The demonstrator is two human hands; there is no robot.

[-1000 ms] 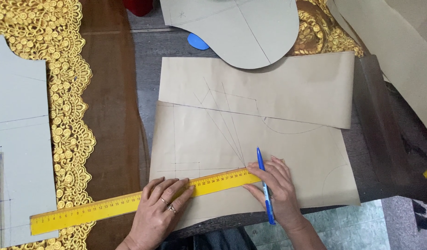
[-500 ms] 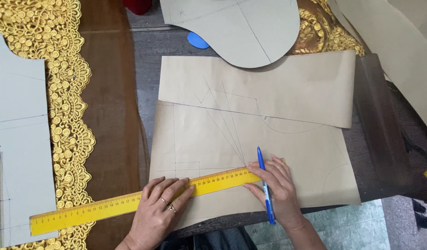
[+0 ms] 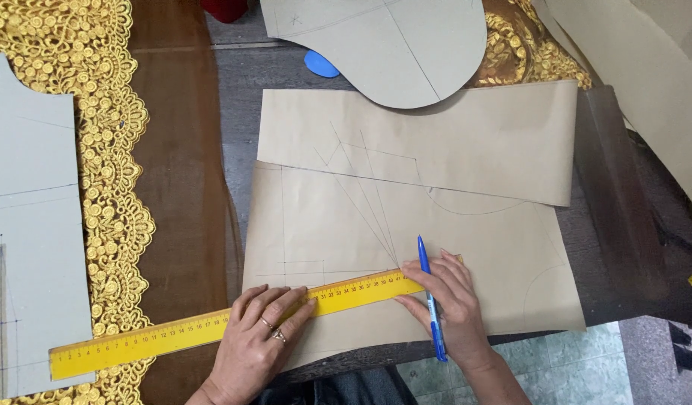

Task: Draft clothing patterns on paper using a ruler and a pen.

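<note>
At lower centre, a yellow ruler [image 3: 233, 319] was pressed flat onto brown paper [image 3: 406, 225] by the spread left hand [image 3: 259, 337]; a blue pen [image 3: 430, 296] was gripped by the right hand [image 3: 443, 300].

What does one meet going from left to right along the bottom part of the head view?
Grey pattern card → gold lace → yellow ruler → left hand → right hand with blue pen.

Soft, even light falls from above; nothing is harshly lit. The tan kraft pattern paper [image 3: 406, 240] is evenly bright, its faint pencil lines readable. The long yellow plastic ruler [image 3: 211, 326] casts only a thin shadow. The dark brown bench [image 3: 623, 225] looks dim at the right. Focus is sharp throughout, without motion blur or glare.
</note>
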